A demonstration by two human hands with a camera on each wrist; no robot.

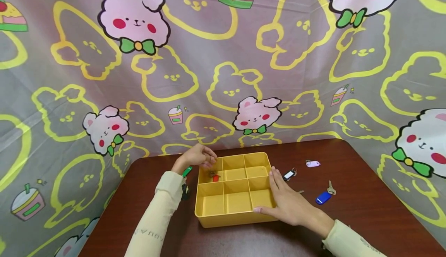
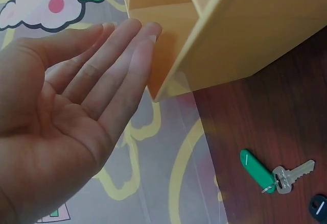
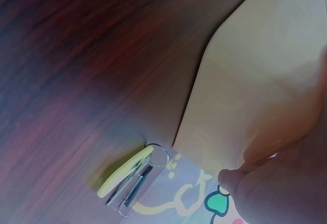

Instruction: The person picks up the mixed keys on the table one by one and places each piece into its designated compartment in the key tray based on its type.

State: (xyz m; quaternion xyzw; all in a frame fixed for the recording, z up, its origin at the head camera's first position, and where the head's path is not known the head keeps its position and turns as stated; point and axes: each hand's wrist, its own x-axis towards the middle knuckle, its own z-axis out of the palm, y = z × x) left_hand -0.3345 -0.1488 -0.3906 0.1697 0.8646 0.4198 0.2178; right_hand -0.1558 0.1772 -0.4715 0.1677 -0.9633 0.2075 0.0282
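1. Left hand [image 1: 200, 158]: at the upper-left corner of the yellow tray [image 1: 237, 220]; fingers extended, no object visible in them.
2. Right hand [image 1: 292, 204]: fingers straight, laid against the tray's right side.
3. Red-tagged key [image 1: 215, 178]: in the upper-left compartment. Expect light, stiff; pinch by the tag.
4. Tray: presumably light, rigid; take hold at opposite walls.
5. Edges: far wall sits near the back edge of the table [image 1: 244, 243]; room extends lower centre; blue tag [image 1: 323, 198] lies right.

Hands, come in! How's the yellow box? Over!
Left hand empty at back-left compartment. Right hand touching yellow divided box. Red key tag inside; blue key tag off right, not blocking.
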